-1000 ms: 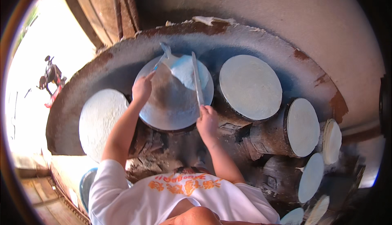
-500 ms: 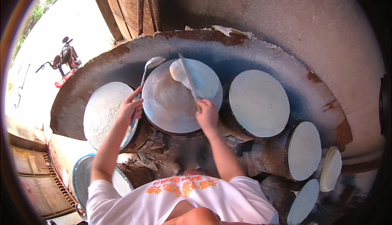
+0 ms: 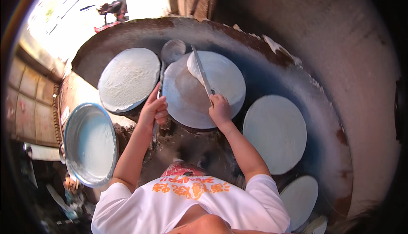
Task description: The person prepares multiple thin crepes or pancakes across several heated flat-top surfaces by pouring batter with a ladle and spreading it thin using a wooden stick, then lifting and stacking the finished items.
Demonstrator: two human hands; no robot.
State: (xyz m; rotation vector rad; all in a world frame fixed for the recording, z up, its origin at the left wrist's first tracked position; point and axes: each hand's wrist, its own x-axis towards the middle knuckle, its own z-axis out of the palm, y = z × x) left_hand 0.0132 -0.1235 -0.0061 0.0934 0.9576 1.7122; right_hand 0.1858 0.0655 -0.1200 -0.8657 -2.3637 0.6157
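My left hand [image 3: 154, 110] is wrapped around the handle of a ladle [image 3: 173, 51]. The ladle's round bowl is held just beyond the rim of the middle griddle. In my right hand [image 3: 220, 108] is a long, flat spreading blade [image 3: 201, 70], angled across that round griddle [image 3: 182, 106]. A mound of white batter [image 3: 194, 67] lies against the blade's left side. Right of the blade the griddle carries a pale coat of batter, while its left part looks browner and barer.
To the left is a griddle covered with bumpy white batter [image 3: 129, 79]. A blue-rimmed basin of white liquid [image 3: 90, 149] stands nearer on that side. More coated griddles [image 3: 275, 134] follow on the right. A curved ledge [image 3: 331, 119] runs behind them, and a parked motorbike [image 3: 114, 9] is outside.
My view has swung left, bringing the basin more fully into sight. The ladle's bowl now shows its round face. The blade stays on the same griddle, with the batter mound still against it.
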